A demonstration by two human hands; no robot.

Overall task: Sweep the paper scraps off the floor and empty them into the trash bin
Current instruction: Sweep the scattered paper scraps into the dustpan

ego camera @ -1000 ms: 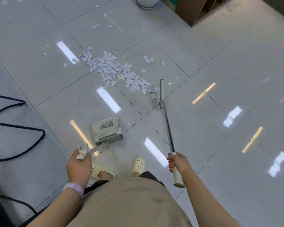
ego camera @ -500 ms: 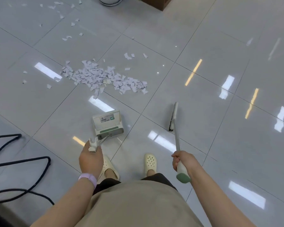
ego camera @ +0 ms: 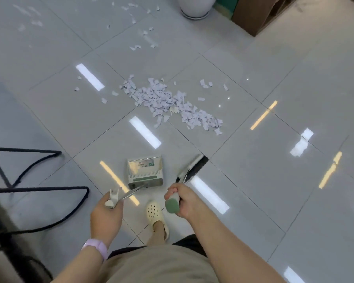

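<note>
Head view: you look down at a glossy grey tiled floor [ego camera: 274,180], your two bare arms reaching forward.
Left hand [ego camera: 106,216]: your fingers curl round the top of the dustpan handle [ego camera: 131,194]; a pale band sits on that wrist.
Dustpan [ego camera: 145,173]: it rests on the floor just ahead of your foot, mouth facing the scraps but well short of them.
Right hand [ego camera: 182,201]: your fingers wrap the green-capped grip of the broom [ego camera: 190,167], whose dark bristle head lies just right of the dustpan.
Paper scraps [ego camera: 168,103]: one loose heap lies ahead of the dustpan; scattered stragglers [ego camera: 139,33] lie further off, toward a white pot [ego camera: 196,7].
Trash bin: not in view.
Step in hand: gathering looks partly done; nothing shows inside the pan.
Next move: likely reach the broom beyond the heap and draw it toward the pan mouth, or bring the pan closer first.
Hazard: black cable loops [ego camera: 39,174] lie on your left.
</note>
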